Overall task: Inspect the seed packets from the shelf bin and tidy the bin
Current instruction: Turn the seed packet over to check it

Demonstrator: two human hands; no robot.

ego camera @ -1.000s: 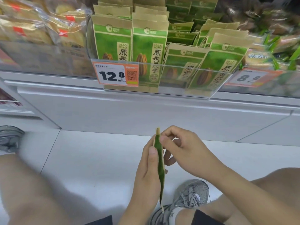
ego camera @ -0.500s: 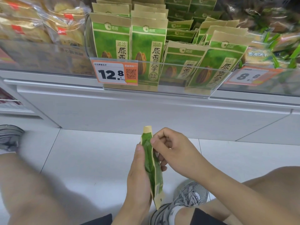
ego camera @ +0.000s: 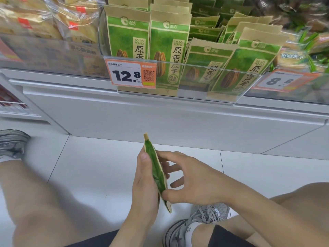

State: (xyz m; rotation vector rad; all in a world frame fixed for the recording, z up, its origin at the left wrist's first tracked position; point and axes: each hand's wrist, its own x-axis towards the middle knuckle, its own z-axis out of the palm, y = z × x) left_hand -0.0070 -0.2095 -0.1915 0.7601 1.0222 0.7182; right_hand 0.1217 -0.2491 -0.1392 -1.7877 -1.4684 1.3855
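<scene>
packet (ego camera: 156, 173) edge-on between two hands, low over the white floor (ego camera: 99, 168), well below the clear bin (ego camera: 195, 93) where the other seed packets (ego camera: 169, 49) stand. left hand (ego camera: 145, 186) cups it from behind, thumb laid along the near edge, fingers hidden behind the pack so their curl can't be told for sure, though it plainly holds the weight. right hand (ego camera: 192, 180) sits spread, fingers loose and fanned beside the far face, thumb tip touching the lower edge. to do this well, i'd say turn the flat face up toward the eyes, because the thin edge reveals little; check seal and corners, steadying with the left while the right rotates. plenty of open floor ahead, knees wide on both sides, shoe (ego camera: 195, 221) just under the packet's bottom corner. going back up, watch the bin's front lip and the orange price tag (ego camera: 130, 73); right-hand packs lean, so there's a gap to slot into.
</scene>
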